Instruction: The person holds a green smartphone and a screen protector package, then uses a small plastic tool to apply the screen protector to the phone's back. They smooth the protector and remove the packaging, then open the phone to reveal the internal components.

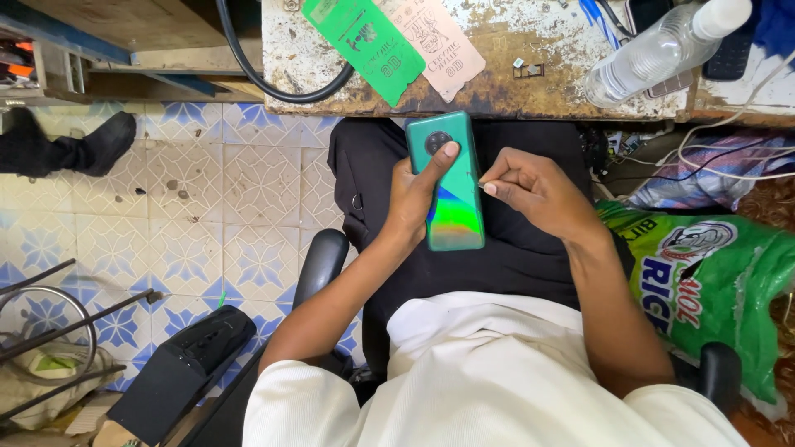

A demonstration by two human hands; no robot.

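Note:
My left hand (412,201) grips a green smartphone (451,203) held back side up over my lap, its round camera ring toward the bench, my index finger lying along its back. My right hand (530,184) is pinched shut on a thin pin-like tool (481,185) whose tip touches the phone's right edge. The tool is almost hidden by my fingers.
A worn workbench (497,91) ahead carries a green card (364,41), a pink card (435,37), a small metal tray piece (528,69), a plastic bottle (654,54) and a black cable (257,74). A green printed sack (704,290) lies right. Tiled floor (207,190) and black chair armrest (319,265) lie left.

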